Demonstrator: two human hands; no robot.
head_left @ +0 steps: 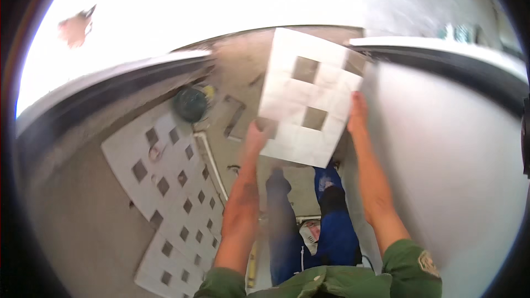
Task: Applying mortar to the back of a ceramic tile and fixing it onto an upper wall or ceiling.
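Head view, left hand, right hand, gripping white tile

Left fingers and right fingers grip, arms reaching forward

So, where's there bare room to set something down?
Between the legs, below the held checkered panel, a small patch of bare floor shows. Left of the panel it's crowded: dark round container, angled bar, white pipe.

No wording legible. Pale patch on green right sleeve of worker bears marks too blurred to read. White-and-red item between blue trouser legs shows dark print, too small to make out.
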